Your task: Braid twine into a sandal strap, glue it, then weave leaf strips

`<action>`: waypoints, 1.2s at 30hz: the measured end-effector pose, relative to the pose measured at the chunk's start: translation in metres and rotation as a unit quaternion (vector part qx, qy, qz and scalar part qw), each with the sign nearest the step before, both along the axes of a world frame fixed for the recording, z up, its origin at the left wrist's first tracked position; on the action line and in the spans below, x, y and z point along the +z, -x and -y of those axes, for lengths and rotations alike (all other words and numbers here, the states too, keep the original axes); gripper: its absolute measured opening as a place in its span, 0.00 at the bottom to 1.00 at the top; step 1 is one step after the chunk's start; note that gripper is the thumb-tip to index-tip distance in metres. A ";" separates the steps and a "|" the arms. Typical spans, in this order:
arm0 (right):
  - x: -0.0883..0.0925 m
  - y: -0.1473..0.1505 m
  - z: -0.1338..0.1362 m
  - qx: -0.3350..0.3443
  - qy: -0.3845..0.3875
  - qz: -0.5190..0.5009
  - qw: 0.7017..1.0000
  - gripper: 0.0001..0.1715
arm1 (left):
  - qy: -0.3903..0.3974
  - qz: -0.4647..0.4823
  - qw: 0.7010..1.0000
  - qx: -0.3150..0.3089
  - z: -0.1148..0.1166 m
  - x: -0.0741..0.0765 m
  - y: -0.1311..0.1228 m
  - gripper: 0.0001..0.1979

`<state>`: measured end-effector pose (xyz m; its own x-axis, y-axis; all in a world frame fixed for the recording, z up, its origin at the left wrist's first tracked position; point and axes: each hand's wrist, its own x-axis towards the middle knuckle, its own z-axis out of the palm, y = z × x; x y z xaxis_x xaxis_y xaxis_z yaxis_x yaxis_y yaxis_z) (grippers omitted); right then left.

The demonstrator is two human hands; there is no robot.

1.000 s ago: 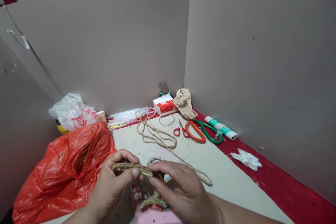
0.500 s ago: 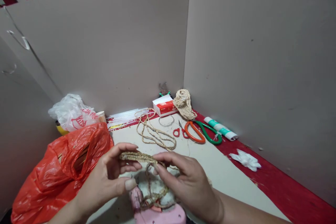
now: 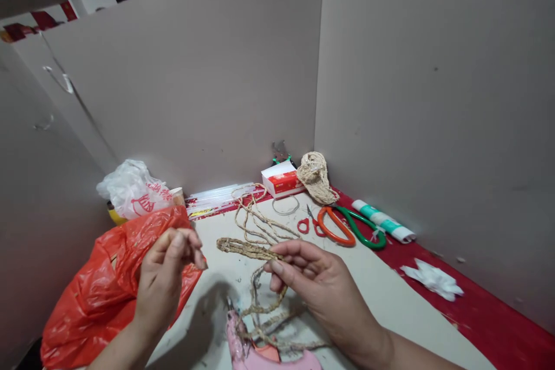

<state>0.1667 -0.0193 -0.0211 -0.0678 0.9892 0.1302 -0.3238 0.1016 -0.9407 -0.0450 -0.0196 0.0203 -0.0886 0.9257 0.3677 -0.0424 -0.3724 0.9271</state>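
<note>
My right hand (image 3: 325, 283) pinches a flattened coil of braided straw cord (image 3: 245, 250) between thumb and fingers, its folded end pointing left. A loose tail of the same cord (image 3: 255, 295) hangs below that hand in loops. Left of the coil and apart from it, my left hand (image 3: 167, 266) is closed, fingers curled with the thumb pressed to them; whether anything small is inside is hidden. Beneath the hands a pink glue gun (image 3: 238, 335) lies partly behind the cord, its metal tip facing up and away.
A red plastic bag (image 3: 99, 283) and a white bag (image 3: 134, 191) stand left. Farther back lie loose cord (image 3: 255, 219), glue sticks (image 3: 217, 199), a red-white box (image 3: 281, 180) and a cord bundle (image 3: 315, 176). Scissors (image 3: 336, 225), a roll (image 3: 384, 221) and crumpled tissue (image 3: 433, 279) lie right.
My left hand has drawn back leftward from around the coil, and its fingers have curled closed. My right hand keeps the coil. The camera view has shifted slightly.
</note>
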 end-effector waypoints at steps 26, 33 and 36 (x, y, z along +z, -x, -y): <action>-0.001 0.006 0.012 0.126 0.013 0.004 0.992 0.15 | -0.053 -0.169 0.982 -0.065 0.014 -0.006 -0.001 0.02; -0.003 0.007 0.013 0.131 0.011 0.016 0.991 0.13 | -0.033 -0.128 0.988 -0.085 0.017 -0.007 -0.005 0.02; -0.002 0.007 0.013 0.129 0.009 0.017 0.991 0.14 | -0.017 -0.096 0.991 -0.090 0.017 -0.008 -0.007 0.03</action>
<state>0.1595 -0.0323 -0.0229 -0.3225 0.9406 0.1065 -0.3042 0.0035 -0.9526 -0.0380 -0.0362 0.0120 0.1526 0.9065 0.3937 0.0652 -0.4067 0.9112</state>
